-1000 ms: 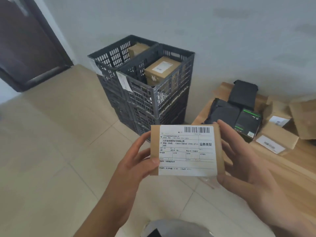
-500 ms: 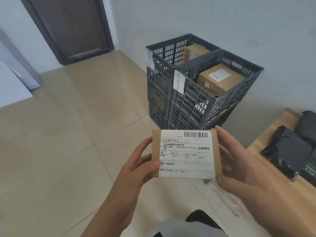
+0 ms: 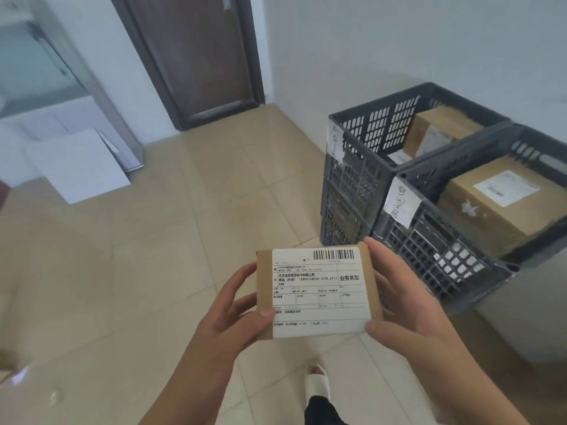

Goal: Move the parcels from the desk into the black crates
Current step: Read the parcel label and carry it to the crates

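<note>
A small flat cardboard parcel with a white barcode label faces me at chest height. My left hand grips its left edge, thumb on the label's lower corner. My right hand holds the right edge, thumb at the bottom right corner. To the right stand two stacks of black crates: the near top crate holds a brown box, the far top crate holds another brown box. Each top crate carries a white handwritten tag.
Beige tiled floor spreads left of the crates. A dark brown door stands at the back. White boards lean against a metal cabinet on the left. My white slipper shows below the parcel. The desk is out of view.
My view has swung left: the crates shifted to the right of the frame, the desk left the view and the door came in. Both hands keep the same hold on the parcel.
</note>
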Motion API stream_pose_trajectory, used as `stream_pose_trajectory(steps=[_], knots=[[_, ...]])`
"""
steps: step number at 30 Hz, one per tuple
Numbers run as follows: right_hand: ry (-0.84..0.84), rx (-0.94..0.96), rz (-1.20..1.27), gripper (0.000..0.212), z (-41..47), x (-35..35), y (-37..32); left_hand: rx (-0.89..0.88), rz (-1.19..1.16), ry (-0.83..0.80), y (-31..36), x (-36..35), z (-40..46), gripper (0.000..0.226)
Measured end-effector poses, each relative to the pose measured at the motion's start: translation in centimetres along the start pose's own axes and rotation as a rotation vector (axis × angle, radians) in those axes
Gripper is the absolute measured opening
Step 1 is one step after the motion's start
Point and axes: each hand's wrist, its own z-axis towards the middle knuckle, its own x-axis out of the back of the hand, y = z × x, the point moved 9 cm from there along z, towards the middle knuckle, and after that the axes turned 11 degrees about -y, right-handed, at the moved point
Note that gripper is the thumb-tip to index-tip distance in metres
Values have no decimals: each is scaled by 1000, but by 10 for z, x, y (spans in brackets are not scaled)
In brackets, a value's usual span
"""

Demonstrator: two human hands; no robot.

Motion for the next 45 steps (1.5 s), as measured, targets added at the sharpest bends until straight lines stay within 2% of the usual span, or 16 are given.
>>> stream_pose_trajectory(steps=[6,13,21,27,34,37,41,45], knots=[[3,51,-4,83,105,41,-6,-25,57,-7,45,34,94,68],[39,13,32,68,197,64,9,31,-16,-36,46,84,185,65],[257,-135,192,34,318,107,27,50,11,-269,78,145,340,71],[336,-244,304,50,398,128,21,67,124,-510,131,167,461,65],[527,-301,386,78,416,177,19,71,311,-922,182,109,584,62],[535,-290,422,88,423,208,22,72,399,-1094,196,67,625,59],[436,-315,371,95,450,255,36,92,488,-1184,204,23,688,58],[512,-280,413,79,469,321,62,136,545,-1173,206,-23,758,58]])
